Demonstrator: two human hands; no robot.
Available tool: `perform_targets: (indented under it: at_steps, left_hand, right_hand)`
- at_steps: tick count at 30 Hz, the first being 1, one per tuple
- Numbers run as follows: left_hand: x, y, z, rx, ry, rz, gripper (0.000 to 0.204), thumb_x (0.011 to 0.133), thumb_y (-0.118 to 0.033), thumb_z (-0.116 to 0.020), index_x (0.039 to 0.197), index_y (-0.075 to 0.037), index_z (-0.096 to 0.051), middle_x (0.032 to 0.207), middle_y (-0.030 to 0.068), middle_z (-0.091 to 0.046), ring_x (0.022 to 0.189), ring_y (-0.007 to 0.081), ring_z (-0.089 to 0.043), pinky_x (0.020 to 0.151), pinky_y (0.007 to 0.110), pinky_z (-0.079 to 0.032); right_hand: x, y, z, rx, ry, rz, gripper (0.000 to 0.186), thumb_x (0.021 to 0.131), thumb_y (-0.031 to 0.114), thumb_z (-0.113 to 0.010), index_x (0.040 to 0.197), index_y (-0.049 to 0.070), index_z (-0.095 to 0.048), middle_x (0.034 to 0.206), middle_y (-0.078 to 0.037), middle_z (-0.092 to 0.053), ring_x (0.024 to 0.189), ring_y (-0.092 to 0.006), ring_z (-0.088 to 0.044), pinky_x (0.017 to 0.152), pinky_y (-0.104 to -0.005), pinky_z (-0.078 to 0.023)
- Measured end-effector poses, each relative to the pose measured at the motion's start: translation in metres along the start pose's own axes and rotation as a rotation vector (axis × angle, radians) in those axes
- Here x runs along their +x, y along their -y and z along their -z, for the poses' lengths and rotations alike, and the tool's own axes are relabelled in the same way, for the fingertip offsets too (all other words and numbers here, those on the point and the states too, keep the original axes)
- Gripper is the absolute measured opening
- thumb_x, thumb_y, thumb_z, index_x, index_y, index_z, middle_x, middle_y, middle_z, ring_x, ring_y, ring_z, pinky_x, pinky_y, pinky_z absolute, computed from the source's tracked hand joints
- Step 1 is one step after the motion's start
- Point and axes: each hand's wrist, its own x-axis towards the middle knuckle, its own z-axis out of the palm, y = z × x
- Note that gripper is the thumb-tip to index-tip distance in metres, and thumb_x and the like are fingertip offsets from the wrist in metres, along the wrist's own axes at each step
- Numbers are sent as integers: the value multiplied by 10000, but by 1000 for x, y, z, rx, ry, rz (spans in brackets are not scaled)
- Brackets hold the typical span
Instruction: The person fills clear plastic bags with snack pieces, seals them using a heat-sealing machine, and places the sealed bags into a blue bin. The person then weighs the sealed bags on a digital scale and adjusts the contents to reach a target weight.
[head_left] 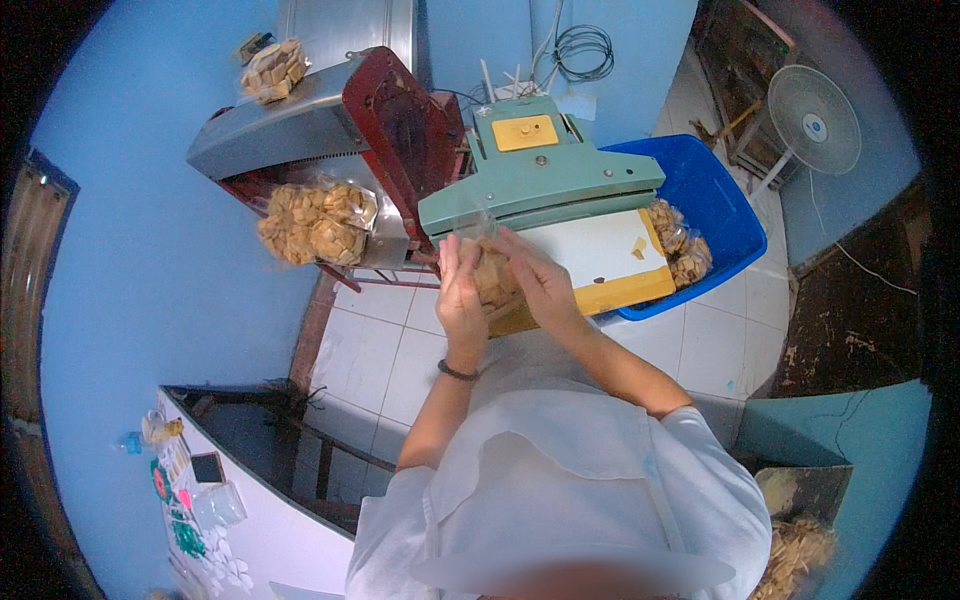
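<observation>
In the head view my left hand (462,295) and my right hand (545,285) grip a clear plastic bag of pale tan, flat snack pieces (497,275) from either side, fingers pointing up. The bag's top rises in front of a green bar sealing machine (538,178) with a yellow panel; I cannot tell whether it is inside the jaw. Just beyond my right hand lies the white board with yellow edging (605,245) of the machine's shelf.
Filled bags (315,225) lie on a steel and red machine (280,135). A blue bin (730,240) with bags sits at right, near a standing fan (815,125). A cluttered white table (275,555) is at lower left; more snacks (800,555) are at lower right.
</observation>
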Motion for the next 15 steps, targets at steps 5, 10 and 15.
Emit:
perform_targets:
  at_steps: [5,10,15]
  left_hand:
    - [28,3,32,-304,247,207,204,964,-128,-580,904,22,-704,1469,191,-462,1360,285,-432,1110,391,-334]
    - [34,-9,49,-188,200,182,77,866,12,-676,934,11,-713,1319,162,-576,1253,229,-521,1021,354,-421]
    - [34,-9,41,-140,139,14,42,879,0,-671,904,6,-704,1210,138,-635,1171,227,-570,996,350,-438]
  right_hand:
    - [43,7,23,137,194,-93,276,897,102,-677,1170,69,-702,1314,-140,-602,1116,-211,-615,966,-295,-466]
    - [46,16,38,-13,227,-20,155,852,85,-719,999,69,-767,1246,-104,-644,1089,-200,-617,933,-309,-475]
    - [44,8,27,-79,126,168,136,843,112,-732,966,71,-772,1077,-95,-710,1013,-187,-647,898,-309,-495]
